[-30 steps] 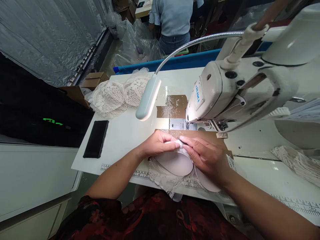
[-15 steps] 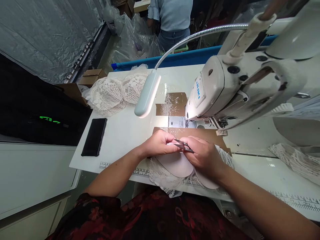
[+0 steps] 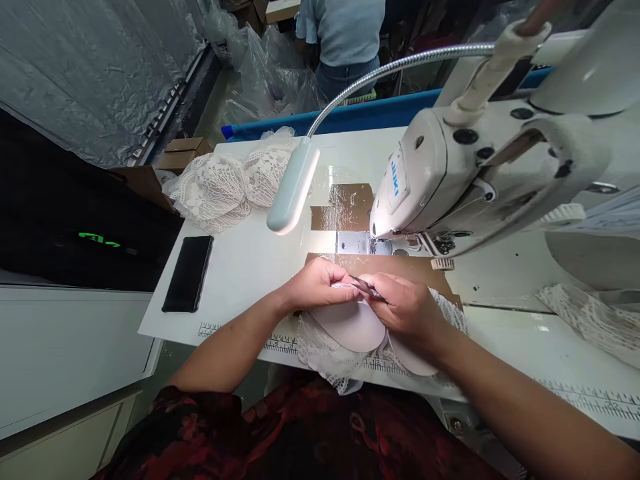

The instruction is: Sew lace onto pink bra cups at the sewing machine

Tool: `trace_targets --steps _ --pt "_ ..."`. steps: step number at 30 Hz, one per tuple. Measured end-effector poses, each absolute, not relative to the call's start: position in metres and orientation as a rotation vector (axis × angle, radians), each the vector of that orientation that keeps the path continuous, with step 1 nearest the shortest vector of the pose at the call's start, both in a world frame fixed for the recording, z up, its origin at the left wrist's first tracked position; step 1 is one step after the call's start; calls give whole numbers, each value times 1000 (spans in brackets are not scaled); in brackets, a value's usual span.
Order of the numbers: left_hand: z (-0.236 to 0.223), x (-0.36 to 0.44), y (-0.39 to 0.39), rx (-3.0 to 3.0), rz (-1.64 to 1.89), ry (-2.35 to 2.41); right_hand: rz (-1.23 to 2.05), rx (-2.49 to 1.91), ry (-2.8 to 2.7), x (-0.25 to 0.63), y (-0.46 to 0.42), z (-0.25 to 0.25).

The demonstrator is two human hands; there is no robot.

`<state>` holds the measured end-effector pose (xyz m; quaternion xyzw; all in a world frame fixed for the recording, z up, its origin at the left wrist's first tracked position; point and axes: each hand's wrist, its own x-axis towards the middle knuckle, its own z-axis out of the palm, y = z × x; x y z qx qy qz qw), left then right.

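Observation:
My right hand [image 3: 407,303] is closed around small dark thread snips [image 3: 367,287], whose blades point left toward my other hand. Pinched in my left hand [image 3: 323,283] is the upper edge of a white lace bra [image 3: 350,327], close to the blade tips. The smooth inner sides of its cups face up, and lace spreads out around them over the table's front edge. Whatever thread or seam lies between the blades is too small to make out.
A sewing machine [image 3: 425,173] stands right of centre, with a lamp [image 3: 294,187] on a bent metal neck before it. A phone [image 3: 188,273] and lace bra cups [image 3: 210,190] lie left; more lace [image 3: 595,317] lies right. A person [image 3: 345,40] sits beyond the table.
The blades of the snips, apart before, have come together near my left fingertips. Both hands stay in nearly the same place on the bra.

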<state>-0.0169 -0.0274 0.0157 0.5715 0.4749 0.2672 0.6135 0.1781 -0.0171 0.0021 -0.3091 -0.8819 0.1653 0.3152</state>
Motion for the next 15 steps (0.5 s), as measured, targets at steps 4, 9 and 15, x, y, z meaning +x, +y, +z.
trace_targets --steps 4,9,15 --pt "14 -17 -26 1340 558 1076 339 -833 -2394 176 -18 2" --pt "14 -21 -26 1329 570 1133 601 -1028 -2265 182 -14 20" --pt "15 -21 -27 1315 581 1126 697 -963 -2251 184 -15 19"
